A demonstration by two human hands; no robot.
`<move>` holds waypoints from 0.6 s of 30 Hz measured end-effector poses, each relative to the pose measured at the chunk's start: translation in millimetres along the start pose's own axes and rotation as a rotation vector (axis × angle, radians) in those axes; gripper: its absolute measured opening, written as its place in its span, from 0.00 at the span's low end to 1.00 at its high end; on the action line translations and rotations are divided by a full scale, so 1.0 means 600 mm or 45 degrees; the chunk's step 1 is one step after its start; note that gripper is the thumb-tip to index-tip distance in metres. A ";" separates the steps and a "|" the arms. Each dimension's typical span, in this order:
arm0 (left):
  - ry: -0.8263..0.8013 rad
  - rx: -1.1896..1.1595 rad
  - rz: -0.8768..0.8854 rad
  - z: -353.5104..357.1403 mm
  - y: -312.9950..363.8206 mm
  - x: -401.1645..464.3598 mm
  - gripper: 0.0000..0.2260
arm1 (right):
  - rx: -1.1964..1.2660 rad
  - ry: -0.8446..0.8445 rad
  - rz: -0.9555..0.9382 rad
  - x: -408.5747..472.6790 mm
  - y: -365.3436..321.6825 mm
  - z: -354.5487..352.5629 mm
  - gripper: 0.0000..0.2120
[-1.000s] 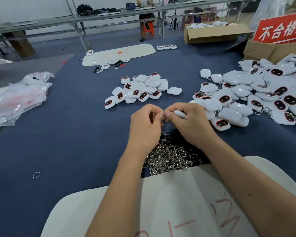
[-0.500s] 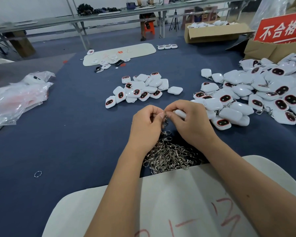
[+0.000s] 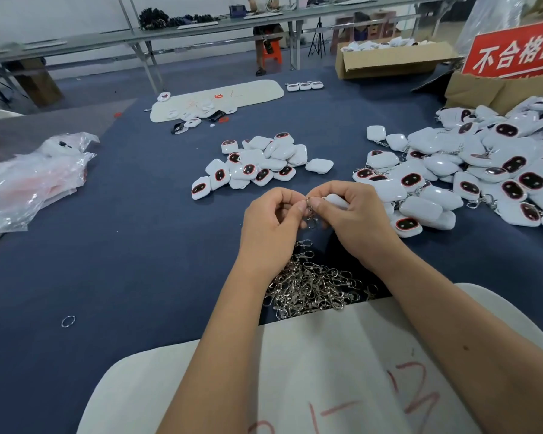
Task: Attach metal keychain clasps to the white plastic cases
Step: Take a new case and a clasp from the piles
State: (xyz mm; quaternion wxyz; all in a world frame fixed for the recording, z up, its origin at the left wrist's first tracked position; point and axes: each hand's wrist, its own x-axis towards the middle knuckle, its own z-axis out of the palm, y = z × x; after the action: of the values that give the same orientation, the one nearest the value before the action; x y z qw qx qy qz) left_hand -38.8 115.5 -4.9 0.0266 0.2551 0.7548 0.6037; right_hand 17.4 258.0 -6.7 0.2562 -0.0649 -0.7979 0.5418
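Metal clasp [image 3: 310,214] pinched between left hand [image 3: 271,227] and right hand [image 3: 358,220], white case [image 3: 337,202] gripped under right fingers

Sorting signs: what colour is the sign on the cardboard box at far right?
Red sign with white characters, seen in the head view.

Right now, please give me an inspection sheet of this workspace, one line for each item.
Surface: blue cloth table, white board at near edge.
Job's things: clasp pile; small case pile; large case pile.
Clutter: plastic bag, loose ring.
Grips: left hand pinches clasp; right hand holds white case.
Cables: nothing seen.
Surroundings: cardboard box, red sign.
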 end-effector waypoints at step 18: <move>0.064 0.238 0.065 0.001 -0.014 0.001 0.10 | -0.283 0.011 -0.077 -0.006 -0.001 0.011 0.07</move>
State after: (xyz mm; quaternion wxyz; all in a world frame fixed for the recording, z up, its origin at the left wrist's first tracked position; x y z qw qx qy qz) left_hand -42.1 115.0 -12.3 -0.0318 0.2604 0.8015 0.5374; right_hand 17.4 251.2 -9.2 0.2671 -0.0711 -0.8535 0.4417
